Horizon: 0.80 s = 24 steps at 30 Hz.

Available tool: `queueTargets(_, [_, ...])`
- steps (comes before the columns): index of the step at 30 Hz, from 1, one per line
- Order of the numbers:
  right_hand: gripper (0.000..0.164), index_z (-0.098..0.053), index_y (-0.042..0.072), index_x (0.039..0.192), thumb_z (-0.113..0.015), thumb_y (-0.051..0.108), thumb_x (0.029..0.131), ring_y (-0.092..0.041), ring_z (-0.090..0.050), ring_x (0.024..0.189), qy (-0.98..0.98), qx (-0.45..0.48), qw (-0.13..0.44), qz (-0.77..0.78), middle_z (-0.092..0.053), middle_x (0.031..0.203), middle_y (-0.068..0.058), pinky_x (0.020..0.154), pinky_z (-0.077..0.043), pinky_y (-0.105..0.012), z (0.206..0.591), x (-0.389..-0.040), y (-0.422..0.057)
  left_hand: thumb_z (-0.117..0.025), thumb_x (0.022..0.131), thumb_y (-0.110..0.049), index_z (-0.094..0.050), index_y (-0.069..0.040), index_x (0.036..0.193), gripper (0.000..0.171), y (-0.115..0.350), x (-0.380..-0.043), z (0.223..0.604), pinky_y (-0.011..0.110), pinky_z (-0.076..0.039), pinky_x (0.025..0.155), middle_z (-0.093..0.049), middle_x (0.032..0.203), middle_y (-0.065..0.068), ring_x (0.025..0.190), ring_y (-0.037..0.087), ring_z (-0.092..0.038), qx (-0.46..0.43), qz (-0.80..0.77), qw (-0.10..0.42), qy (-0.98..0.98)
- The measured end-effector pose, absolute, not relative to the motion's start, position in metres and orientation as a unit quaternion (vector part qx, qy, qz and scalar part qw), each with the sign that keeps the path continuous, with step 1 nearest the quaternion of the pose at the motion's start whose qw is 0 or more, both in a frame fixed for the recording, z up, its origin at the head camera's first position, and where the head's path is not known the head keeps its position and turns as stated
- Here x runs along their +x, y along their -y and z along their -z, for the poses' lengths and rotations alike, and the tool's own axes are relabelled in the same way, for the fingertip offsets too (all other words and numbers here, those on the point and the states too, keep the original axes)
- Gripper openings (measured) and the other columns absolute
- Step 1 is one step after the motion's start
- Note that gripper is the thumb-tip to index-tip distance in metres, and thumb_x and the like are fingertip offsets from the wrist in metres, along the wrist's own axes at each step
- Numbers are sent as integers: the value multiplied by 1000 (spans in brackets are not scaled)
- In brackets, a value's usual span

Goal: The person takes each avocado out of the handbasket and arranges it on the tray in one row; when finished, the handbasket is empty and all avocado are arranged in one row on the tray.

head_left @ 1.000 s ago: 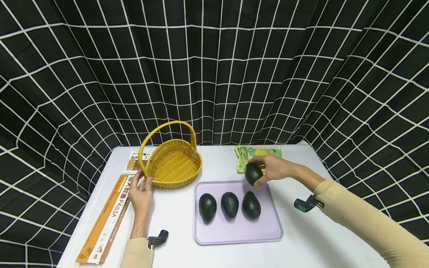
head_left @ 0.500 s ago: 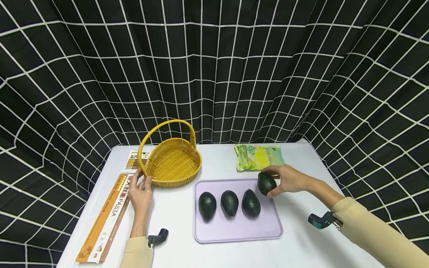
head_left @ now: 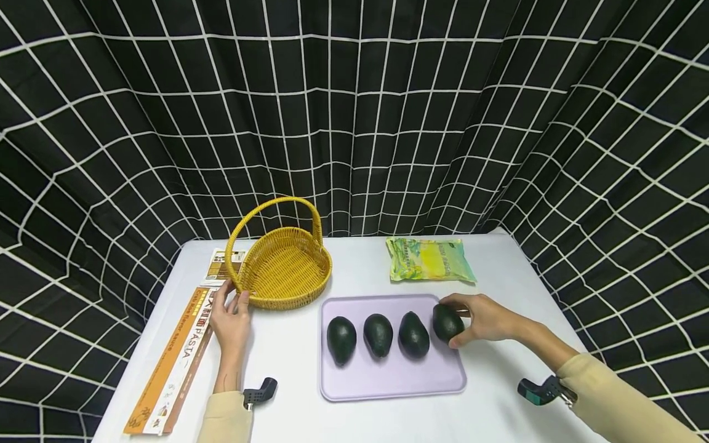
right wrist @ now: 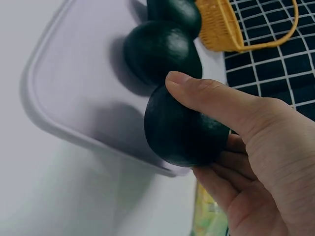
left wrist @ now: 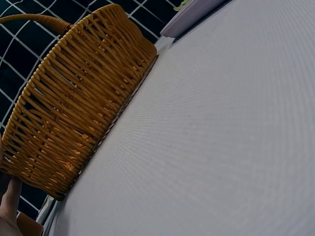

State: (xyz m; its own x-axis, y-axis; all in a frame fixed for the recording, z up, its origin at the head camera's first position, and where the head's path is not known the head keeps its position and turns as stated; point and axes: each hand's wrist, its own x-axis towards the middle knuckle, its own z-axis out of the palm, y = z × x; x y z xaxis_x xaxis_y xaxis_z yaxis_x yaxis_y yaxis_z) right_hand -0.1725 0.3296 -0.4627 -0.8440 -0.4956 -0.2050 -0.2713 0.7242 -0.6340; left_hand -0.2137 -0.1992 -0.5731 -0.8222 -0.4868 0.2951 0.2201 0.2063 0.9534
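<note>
My right hand [head_left: 486, 317] grips a dark green avocado [head_left: 447, 323] over the right end of the lilac tray [head_left: 388, 383]. In the right wrist view the thumb lies across the avocado [right wrist: 182, 130], with the fingers underneath and behind it. Three more avocados stand in a row on the tray: left [head_left: 341, 340], middle [head_left: 378, 335] and right [head_left: 413, 335]. At the left, my left hand [head_left: 230, 326] holds the near-left side of a yellow wicker basket [head_left: 288, 302] by its handle's foot. Only parts of its fingers show at the edge of the left wrist view, against the woven wall [left wrist: 83, 98].
Behind the tray lies a green and yellow packet [head_left: 429, 259]. A long orange and white pasta package [head_left: 174, 363] lies beside the left forearm, with a small brown and white packet [head_left: 218, 266] beyond it. A black gridded curtain [head_left: 354, 123] encloses the white table [head_left: 288, 381].
My right hand has carried the avocado from behind the tray, rightward then toward me, and lowered it to the row's right end. The left hand keeps its hold on the basket.
</note>
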Motion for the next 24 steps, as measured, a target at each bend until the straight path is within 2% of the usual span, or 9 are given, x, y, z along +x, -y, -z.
queueTargets(14, [89,-56,-4,139,-97,36,70,-44,-64,127,-916,-209,171,296,-67,138,-19,109,-56,-62,483,-161,-326,-69,98,0,-53,0,148,52,200,-214,573,2,-53,95,-55,140,25,123,54,-62,79,626,288,720])
queueTargets(19, [89,-55,-4,140,-97,34,71,-45,-63,128,-917,-211,165,297,-66,138,-21,108,-57,-62,485,-160,-324,-69,99,-2,-53,0,148,52,200,-213,572,3,-53,97,-55,141,24,125,54,-61,79,626,283,722])
queueTargets(24, [96,-48,-7,146,-96,32,73,-48,-59,132,-912,-213,167,309,-60,144,-27,108,-57,-61,487,-159,-324,-69,99,-5,-53,-2,148,52,200,-213,572,6,-54,100,-55,141,22,127,52,-61,80,628,279,722])
